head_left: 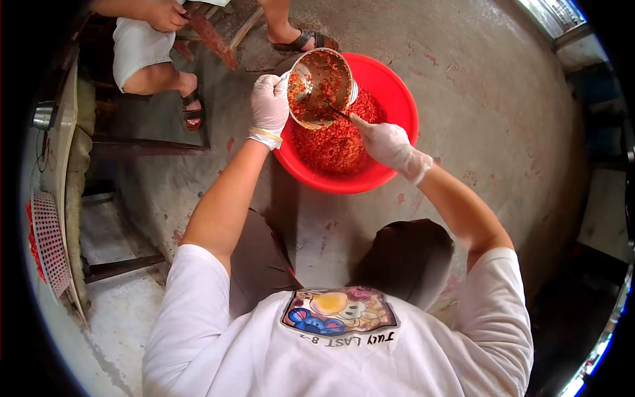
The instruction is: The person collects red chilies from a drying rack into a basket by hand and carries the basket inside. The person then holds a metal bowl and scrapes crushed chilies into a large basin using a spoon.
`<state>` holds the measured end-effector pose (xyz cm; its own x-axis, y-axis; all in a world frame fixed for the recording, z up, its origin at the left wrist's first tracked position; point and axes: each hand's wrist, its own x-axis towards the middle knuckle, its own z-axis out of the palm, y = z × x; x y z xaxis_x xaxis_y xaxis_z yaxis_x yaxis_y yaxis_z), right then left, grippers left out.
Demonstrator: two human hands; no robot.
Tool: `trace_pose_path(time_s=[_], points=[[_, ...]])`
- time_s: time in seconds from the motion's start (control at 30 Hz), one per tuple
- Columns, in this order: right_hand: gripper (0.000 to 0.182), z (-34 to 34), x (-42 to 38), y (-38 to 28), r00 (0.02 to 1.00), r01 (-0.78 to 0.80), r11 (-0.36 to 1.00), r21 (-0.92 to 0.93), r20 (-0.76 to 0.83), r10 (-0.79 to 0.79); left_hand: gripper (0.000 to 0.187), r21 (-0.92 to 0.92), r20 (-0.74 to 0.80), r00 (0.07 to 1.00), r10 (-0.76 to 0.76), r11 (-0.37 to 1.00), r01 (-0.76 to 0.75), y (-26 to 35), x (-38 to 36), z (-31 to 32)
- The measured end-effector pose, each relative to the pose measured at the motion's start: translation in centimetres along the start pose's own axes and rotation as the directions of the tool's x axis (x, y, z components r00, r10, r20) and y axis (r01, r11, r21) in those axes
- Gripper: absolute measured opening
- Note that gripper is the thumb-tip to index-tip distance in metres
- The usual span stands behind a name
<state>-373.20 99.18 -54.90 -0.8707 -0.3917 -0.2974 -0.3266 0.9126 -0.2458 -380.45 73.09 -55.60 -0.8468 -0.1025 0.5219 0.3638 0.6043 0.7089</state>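
Observation:
My left hand point(269, 106), in a clear glove, is closed on the rim of a metal pot point(303, 71). The pot is tilted over a red plastic basin point(401, 86), its inside smeared with red bits. My gloved right hand point(390, 143) grips a thin dark-handled utensil point(338, 112) that reaches into the pot; its far end is hard to make out. Finely chopped red chili point(333, 148) fills much of the basin beneath the pot.
The basin stands on a concrete floor point(489, 132) in front of my knees. Another person's sandalled foot point(297, 42) is just beyond it. That person sits at upper left near wooden stool legs point(210, 33). A perforated basket point(51, 241) is at far left.

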Motion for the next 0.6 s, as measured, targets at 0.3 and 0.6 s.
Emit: trace_pose_path(time_s=[0.3,0.6], points=[[0.045,1.6,-9.0,4.0,0.995,-0.013,0.964,0.265,-0.090,0.038,0.013,-0.042,0.021,0.998,-0.060,0.997,0.061,-1.7,-0.2,0.8],[0.048,9.9,-6.7,6.3,0.958,-0.197,0.975,0.104,0.231,0.169,0.016,-0.223,0.082,0.956,-0.281,0.930,0.293,0.4,0.1,-0.3]])
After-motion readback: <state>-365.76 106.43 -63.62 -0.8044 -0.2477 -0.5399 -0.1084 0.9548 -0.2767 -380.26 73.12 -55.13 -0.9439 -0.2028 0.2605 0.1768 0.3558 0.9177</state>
